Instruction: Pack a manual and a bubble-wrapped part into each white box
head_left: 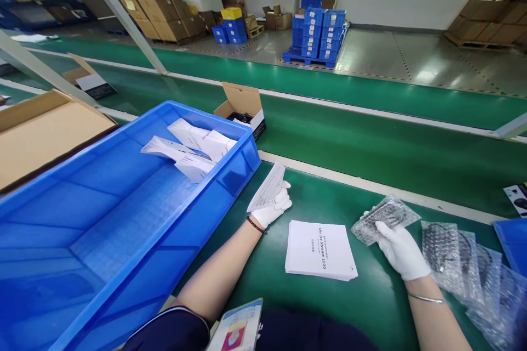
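Observation:
My left hand [275,207], in a white glove, is closed on a printed leaflet [268,187] that stands tilted beside the blue bin. In my right hand [399,249], also gloved, is a clear bubble-wrap bag [386,218] with something dark inside, gripped between thumb and fingers above the green table. Between the hands lies a neat stack of white booklets [321,249], the top one reading "Minute Stream 1000". More bubble-wrap bags [442,255] overlap in a row to the right of my right hand.
A large blue bin [242,167] on the left holds several folded leaflets [201,140]. Behind it stands an open carton [242,101] with black items inside. A brown cardboard box [49,131] is at far left. Part of another blue bin [513,241] shows at the right edge.

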`<state>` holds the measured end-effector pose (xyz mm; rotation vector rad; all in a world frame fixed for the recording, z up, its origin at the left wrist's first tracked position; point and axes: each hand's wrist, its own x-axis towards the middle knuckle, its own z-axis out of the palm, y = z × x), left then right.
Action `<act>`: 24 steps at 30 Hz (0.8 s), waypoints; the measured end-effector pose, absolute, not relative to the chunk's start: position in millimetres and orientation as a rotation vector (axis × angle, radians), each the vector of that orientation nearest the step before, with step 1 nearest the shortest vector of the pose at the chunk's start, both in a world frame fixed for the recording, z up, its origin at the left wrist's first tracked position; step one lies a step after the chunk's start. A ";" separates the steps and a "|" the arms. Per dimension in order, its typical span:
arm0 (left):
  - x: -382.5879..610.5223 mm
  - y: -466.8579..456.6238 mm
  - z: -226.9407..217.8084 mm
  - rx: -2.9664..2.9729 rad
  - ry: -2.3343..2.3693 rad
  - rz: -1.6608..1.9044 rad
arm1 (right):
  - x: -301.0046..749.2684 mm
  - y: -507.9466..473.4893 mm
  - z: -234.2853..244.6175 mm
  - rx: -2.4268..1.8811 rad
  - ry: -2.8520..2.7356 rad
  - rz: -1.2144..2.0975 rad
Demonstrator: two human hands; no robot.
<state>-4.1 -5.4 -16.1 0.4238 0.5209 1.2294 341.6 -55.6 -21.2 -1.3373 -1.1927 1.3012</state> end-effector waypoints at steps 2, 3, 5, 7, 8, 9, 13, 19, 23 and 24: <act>-3.1 -5.4 -15.0 0.403 0.544 1.222 | 344.3 -55.2 -19.6 -1.376 -1.265 1.202; -2.4 -5.8 -14.3 0.390 0.559 1.218 | 345.7 -55.7 -18.5 -1.405 -1.294 1.143; -0.8 -6.9 -12.6 0.369 0.594 1.215 | 347.3 -57.3 -16.6 -1.470 -1.310 1.066; 0.5 -6.6 -11.2 0.361 0.624 1.216 | 346.3 -58.4 -17.7 -1.519 -1.252 1.072; 1.0 -5.7 -10.8 0.358 0.635 1.211 | 345.0 -58.3 -19.8 -1.536 -1.208 1.079; 1.4 -4.3 -10.3 0.355 0.642 1.207 | 343.5 -57.8 -22.7 -1.547 -1.164 1.092; 3.2 -0.6 -6.2 0.342 0.682 1.190 | 338.8 -55.8 -32.4 -1.466 -0.959 1.229; 5.2 -3.1 1.6 0.370 0.701 1.183 | 336.5 -55.9 -23.1 -1.260 -0.819 1.410; 2.1 -3.7 -2.2 0.382 0.660 1.192 | 331.3 -54.8 -16.0 -1.232 -0.760 1.413; 1.0 -3.4 -4.3 0.379 0.645 1.197 | 329.9 -54.2 -14.8 -1.255 -0.763 1.390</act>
